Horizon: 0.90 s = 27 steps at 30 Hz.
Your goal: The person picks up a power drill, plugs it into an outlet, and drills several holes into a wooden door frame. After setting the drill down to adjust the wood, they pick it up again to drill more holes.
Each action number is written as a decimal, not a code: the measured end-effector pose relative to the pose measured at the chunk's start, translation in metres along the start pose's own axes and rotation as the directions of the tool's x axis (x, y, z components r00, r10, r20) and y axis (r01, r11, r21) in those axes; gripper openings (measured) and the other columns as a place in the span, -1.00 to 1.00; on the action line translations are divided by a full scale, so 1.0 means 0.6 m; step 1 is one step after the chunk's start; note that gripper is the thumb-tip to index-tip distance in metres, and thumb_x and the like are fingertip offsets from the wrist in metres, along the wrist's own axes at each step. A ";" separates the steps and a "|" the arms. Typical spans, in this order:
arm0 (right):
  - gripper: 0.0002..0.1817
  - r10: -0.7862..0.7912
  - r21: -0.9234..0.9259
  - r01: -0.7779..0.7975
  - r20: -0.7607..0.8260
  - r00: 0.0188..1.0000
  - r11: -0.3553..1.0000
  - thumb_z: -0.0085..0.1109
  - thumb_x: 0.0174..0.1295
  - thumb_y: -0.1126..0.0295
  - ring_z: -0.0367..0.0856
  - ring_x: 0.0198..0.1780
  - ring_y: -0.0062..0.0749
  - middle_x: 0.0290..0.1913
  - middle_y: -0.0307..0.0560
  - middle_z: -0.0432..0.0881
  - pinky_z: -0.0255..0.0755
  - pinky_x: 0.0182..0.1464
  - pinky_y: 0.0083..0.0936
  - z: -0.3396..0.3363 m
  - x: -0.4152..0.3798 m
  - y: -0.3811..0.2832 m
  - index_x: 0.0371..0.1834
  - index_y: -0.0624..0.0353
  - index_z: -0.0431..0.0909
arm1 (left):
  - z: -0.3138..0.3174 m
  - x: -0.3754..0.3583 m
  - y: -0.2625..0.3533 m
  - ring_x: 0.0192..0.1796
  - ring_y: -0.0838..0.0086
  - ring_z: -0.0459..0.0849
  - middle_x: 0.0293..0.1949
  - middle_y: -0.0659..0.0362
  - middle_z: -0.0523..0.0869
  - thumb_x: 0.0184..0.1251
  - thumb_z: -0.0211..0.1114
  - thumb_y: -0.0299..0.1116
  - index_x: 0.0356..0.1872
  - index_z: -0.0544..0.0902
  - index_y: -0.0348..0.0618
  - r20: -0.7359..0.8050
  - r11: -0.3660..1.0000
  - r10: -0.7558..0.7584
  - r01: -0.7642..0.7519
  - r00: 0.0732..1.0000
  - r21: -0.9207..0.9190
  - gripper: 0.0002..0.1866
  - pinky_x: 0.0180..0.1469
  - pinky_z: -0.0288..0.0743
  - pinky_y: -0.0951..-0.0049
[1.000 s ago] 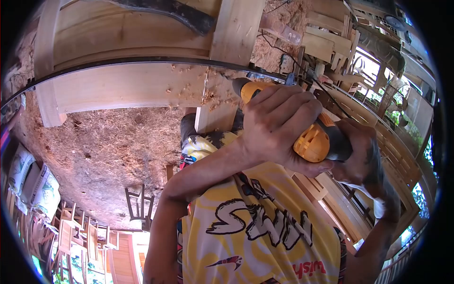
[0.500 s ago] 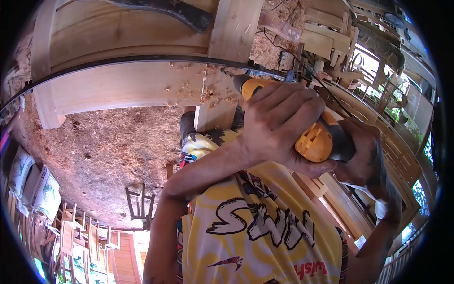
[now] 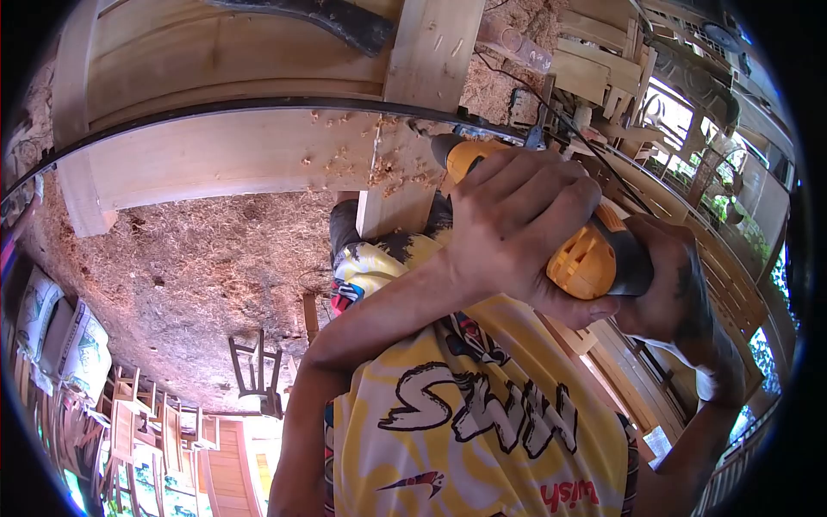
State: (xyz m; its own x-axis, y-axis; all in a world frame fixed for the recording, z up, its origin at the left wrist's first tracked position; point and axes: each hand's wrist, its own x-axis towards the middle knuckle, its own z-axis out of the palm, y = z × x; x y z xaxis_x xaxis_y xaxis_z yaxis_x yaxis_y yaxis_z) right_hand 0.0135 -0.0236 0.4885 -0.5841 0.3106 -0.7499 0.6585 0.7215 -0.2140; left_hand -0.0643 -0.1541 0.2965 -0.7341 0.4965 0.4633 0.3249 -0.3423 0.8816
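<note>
Drill (image 3: 551,215) sits a touch lower and further right in my view than half a second back; its nose is still pressed to the wooden frame (image 3: 258,155) at the joint with the upright post (image 3: 422,95). Shavings (image 3: 388,168) cling round that spot, much as before.

Left hand (image 3: 517,220) is wrapped over the yellow body of the drill, fingers clenched across the top. Right hand (image 3: 668,289) grips the dark rear end of the drill from behind, closed tight around it. Both grips unchanged.

Around: a black band (image 3: 215,110) runs along the frame's edge. Sawdust floor (image 3: 189,258) lies beyond the frame. Stacked chairs (image 3: 129,414) lower left, a dark stool (image 3: 254,370) near them. More timber pieces (image 3: 594,69) upper right, with a black cable (image 3: 594,159) trailing past the drill.

The left forearm and the yellow shirt (image 3: 474,414) fill the middle and hide the post's lower part. The drill bit itself I cannot make out.
</note>
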 end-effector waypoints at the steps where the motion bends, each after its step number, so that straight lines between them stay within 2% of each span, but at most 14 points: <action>1: -0.67 -0.045 -0.018 0.045 -0.034 0.998 0.999 0.55 -0.02 0.45 0.81 -0.26 0.18 -0.31 0.18 0.75 0.62 -0.19 -0.15 -0.002 0.003 0.003 -0.18 0.31 0.73 | 0.005 0.003 0.001 -0.23 0.08 0.88 -0.28 -0.01 0.84 0.25 0.41 0.56 -0.12 0.78 -0.30 -0.010 1.000 -0.007 0.007 1.000 -0.002 -0.11 -0.10 0.74 0.19; 5: -0.71 -0.228 -0.188 0.189 -0.211 0.951 0.964 0.58 -0.02 0.42 0.79 -0.30 0.21 -0.37 0.20 0.72 0.59 -0.23 -0.14 0.002 0.012 0.024 -0.29 0.29 0.67 | 0.013 0.015 -0.005 -0.25 0.10 0.88 -0.28 0.00 0.84 0.24 0.42 0.58 -0.13 0.77 -0.29 0.025 0.998 -0.060 0.059 0.998 0.008 -0.10 -0.10 0.73 0.20; 7: -0.71 -0.222 -0.187 0.185 -0.204 0.953 0.965 0.59 -0.03 0.41 0.78 -0.33 0.21 -0.40 0.19 0.70 0.58 -0.25 -0.14 -0.004 0.021 0.024 -0.34 0.28 0.65 | 0.016 0.013 -0.008 -0.19 0.07 0.86 -0.23 0.00 0.81 0.25 0.43 0.55 -0.08 0.75 -0.32 0.033 0.997 -0.078 0.078 0.996 -0.011 -0.10 -0.12 0.71 0.15; 8: -0.70 -0.163 -0.119 0.147 -0.143 0.976 0.982 0.60 -0.03 0.40 0.78 -0.35 0.21 -0.41 0.18 0.69 0.58 -0.26 -0.14 -0.017 0.023 0.014 -0.36 0.28 0.64 | 0.018 0.014 -0.004 -0.17 0.06 0.85 -0.20 0.00 0.80 0.26 0.44 0.53 -0.06 0.73 -0.33 0.040 0.996 -0.086 0.087 0.995 -0.020 -0.10 -0.12 0.70 0.13; 10: -0.68 -0.099 -0.055 0.095 -0.073 0.992 0.994 0.63 -0.05 0.38 0.77 -0.37 0.20 -0.42 0.16 0.68 0.56 -0.28 -0.14 -0.023 0.031 0.013 -0.37 0.27 0.63 | 0.018 0.017 -0.001 -0.15 0.06 0.85 -0.19 -0.01 0.80 0.26 0.42 0.55 -0.07 0.74 -0.34 0.039 0.994 -0.106 0.107 0.994 -0.004 -0.09 -0.11 0.71 0.13; 14: -0.64 0.019 0.074 -0.015 -0.046 0.999 0.997 0.67 -0.09 0.35 0.74 -0.41 0.14 -0.44 0.12 0.67 0.53 -0.31 -0.11 -0.003 0.020 0.025 -0.37 0.25 0.64 | 0.020 0.013 0.005 -0.14 0.05 0.87 -0.20 -0.04 0.81 0.31 0.36 0.55 -0.11 0.76 -0.35 0.027 0.993 -0.115 0.115 0.993 -0.012 -0.10 -0.09 0.74 0.13; 22: -0.53 0.030 0.140 -0.033 0.022 0.999 0.990 0.64 -0.25 0.40 0.67 -0.37 0.10 -0.36 0.07 0.63 0.48 -0.33 -0.12 0.020 -0.002 0.047 -0.25 0.27 0.61 | 0.018 0.005 0.013 -0.17 0.04 0.89 -0.24 -0.06 0.82 0.46 0.18 0.46 -0.16 0.78 -0.35 0.040 0.991 -0.137 0.137 0.990 -0.001 -0.16 -0.07 0.80 0.11; 27: -0.48 0.019 0.104 -0.023 0.039 0.999 0.994 0.61 -0.34 0.39 0.65 -0.39 0.09 -0.37 0.04 0.60 0.48 -0.34 -0.13 0.014 0.008 0.052 -0.24 0.25 0.59 | 0.010 0.000 0.001 -0.16 0.05 0.93 -0.26 -0.04 0.86 0.54 0.08 0.62 -0.10 0.78 -0.37 0.100 0.995 -0.098 0.094 0.990 0.043 -0.01 -0.07 0.81 0.17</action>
State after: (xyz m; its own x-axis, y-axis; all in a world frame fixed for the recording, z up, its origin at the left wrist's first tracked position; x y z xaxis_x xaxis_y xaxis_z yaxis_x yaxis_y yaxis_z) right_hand 0.0349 -0.0049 0.4729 -0.5522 0.2998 -0.7780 0.7177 0.6458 -0.2606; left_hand -0.0603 -0.1494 0.2975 -0.6988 0.6050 0.3818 0.2798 -0.2601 0.9242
